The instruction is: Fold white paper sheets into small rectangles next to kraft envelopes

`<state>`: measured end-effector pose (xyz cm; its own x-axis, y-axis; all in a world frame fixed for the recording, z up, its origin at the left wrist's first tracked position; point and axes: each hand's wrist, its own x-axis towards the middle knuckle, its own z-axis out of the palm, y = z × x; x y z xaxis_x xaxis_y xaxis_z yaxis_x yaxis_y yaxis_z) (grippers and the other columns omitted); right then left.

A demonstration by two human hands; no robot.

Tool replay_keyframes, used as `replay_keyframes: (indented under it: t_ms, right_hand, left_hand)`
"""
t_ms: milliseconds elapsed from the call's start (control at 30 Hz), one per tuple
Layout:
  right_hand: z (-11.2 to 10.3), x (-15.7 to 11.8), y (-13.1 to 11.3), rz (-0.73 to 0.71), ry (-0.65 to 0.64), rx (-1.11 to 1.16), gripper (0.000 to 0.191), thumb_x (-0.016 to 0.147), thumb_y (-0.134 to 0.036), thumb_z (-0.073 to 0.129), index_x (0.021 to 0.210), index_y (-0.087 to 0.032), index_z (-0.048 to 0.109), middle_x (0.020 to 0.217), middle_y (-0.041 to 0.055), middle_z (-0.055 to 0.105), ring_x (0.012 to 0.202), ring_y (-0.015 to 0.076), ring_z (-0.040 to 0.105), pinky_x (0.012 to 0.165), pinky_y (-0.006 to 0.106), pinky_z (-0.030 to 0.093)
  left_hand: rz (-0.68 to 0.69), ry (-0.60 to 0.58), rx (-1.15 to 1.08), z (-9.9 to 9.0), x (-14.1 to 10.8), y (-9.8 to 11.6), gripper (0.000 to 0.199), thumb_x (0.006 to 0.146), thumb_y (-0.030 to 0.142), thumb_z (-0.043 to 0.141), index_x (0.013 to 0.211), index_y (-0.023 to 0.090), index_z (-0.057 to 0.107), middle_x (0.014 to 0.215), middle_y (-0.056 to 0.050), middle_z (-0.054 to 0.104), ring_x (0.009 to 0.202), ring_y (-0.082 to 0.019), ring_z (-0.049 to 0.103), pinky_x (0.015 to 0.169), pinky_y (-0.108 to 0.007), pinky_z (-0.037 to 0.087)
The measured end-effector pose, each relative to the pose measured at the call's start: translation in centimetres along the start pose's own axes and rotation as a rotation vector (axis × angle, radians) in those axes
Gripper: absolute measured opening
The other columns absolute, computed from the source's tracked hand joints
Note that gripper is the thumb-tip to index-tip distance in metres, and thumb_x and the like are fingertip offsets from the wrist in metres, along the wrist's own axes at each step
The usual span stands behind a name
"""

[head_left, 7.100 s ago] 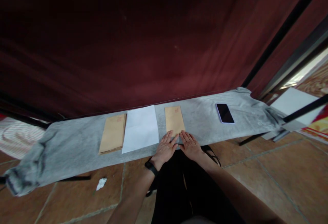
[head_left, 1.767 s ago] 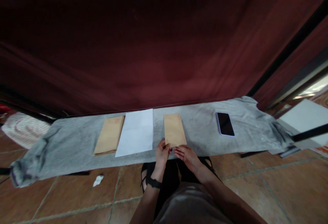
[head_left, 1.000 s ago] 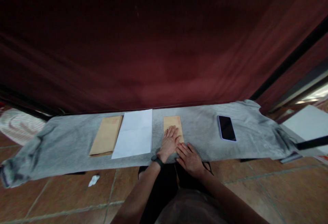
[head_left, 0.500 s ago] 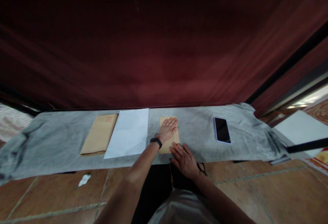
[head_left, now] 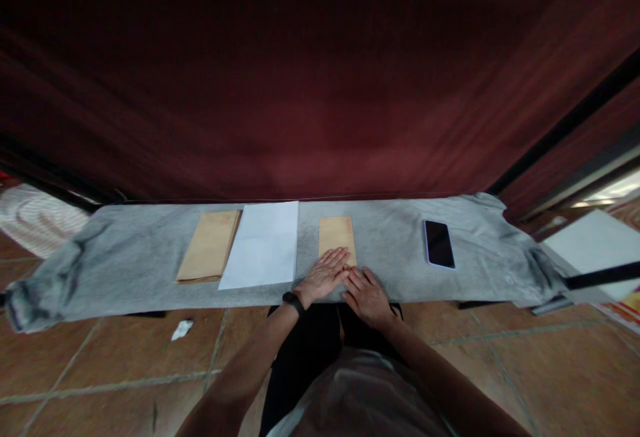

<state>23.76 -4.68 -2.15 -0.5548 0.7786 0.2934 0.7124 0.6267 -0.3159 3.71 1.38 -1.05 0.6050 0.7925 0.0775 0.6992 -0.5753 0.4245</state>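
Observation:
A small brown paper envelope (head_left: 336, 232) with faint red print near its top right corner lies on the grey cloth in front of me. Across its lower part my left hand (head_left: 324, 276) rests flat, fingers stretched toward the right. Beside it my right hand (head_left: 367, 296) lies palm down at the envelope's lower right edge, its fingertips meeting the left hand's fingers. Both hands are open, and together they cover the envelope's near end. To the left are a stack of white paper (head_left: 263, 244) and a pile of brown envelopes (head_left: 209, 245).
A phone (head_left: 440, 244) lies to the right on the grey cloth (head_left: 135, 244) covering the long bench. Behind it hangs a dark red curtain (head_left: 320, 104). A white board (head_left: 595, 244) stands at the right end. A white scrap (head_left: 182, 329) lies on the tiled floor.
My left hand has slid down the envelope toward me, uncovering its upper part. The right hand stays by the lower edge, now touching the left. The view has shifted slightly.

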Motion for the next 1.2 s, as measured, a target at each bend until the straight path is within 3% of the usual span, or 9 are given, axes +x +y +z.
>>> replay_keyframes:
  t_ms: [233, 467, 667, 1000, 1200]
  right_hand:
    - [-0.6, -0.2, 0.1, -0.017, -0.017, 0.008, 0.051, 0.102, -0.032, 0.051, 0.152, -0.025, 0.044, 0.158, 0.0078, 0.043, 0.146, 0.0247, 0.040, 0.123, 0.051, 0.026]
    - [-0.6, -0.2, -0.9, 0.003, -0.003, 0.010, 0.052, 0.104, -0.031, 0.045, 0.155, -0.022, 0.039, 0.158, 0.0092, 0.042, 0.148, 0.0241, 0.037, 0.125, 0.052, 0.020]
    - [0.3, -0.4, -2.9, 0.011, -0.009, 0.050, 0.053, 0.103, -0.032, 0.045, 0.154, -0.017, 0.040, 0.157, 0.0113, 0.044, 0.146, 0.0251, 0.040, 0.124, 0.049, 0.026]
    - [-1.3, -3.5, 0.7, 0.042, 0.001, -0.059, 0.054, 0.105, -0.031, 0.042, 0.156, -0.017, 0.036, 0.157, 0.0095, 0.043, 0.145, 0.0255, 0.042, 0.124, 0.050, 0.026]
    - [-1.2, -2.1, -0.5, 0.008, 0.014, -0.104, 0.054, 0.105, -0.032, 0.041, 0.156, -0.014, 0.037, 0.154, 0.0114, 0.048, 0.145, 0.0253, 0.042, 0.124, 0.050, 0.028]
  left_hand:
    - [-0.039, -0.021, 0.077, 0.1, -4.3, 1.5, 0.067, 0.103, 0.055, 0.034, 0.159, 0.019, 0.025, 0.166, -0.012, 0.025, 0.154, -0.021, 0.021, 0.127, -0.041, 0.015]
    - [-0.046, 0.071, 0.197, 0.7, -8.0, 2.5, 0.071, 0.102, 0.053, 0.040, 0.159, 0.013, 0.024, 0.165, -0.016, 0.026, 0.154, -0.026, 0.021, 0.126, -0.045, 0.021]
    - [-0.068, 0.116, 0.212, 1.2, -8.3, 2.9, 0.072, 0.101, 0.051, 0.041, 0.159, 0.012, 0.024, 0.164, -0.018, 0.028, 0.154, -0.029, 0.023, 0.125, -0.048, 0.025]
    - [-0.073, 0.087, 0.323, 1.0, -9.8, 3.2, 0.074, 0.097, 0.044, 0.056, 0.160, 0.021, 0.024, 0.168, -0.016, 0.019, 0.154, -0.031, 0.020, 0.123, -0.049, 0.029]
    - [-0.088, 0.072, 0.394, 1.3, -9.7, 3.4, 0.077, 0.097, 0.047, 0.056, 0.159, 0.016, 0.022, 0.166, -0.020, 0.018, 0.154, -0.033, 0.018, 0.123, -0.051, 0.028]
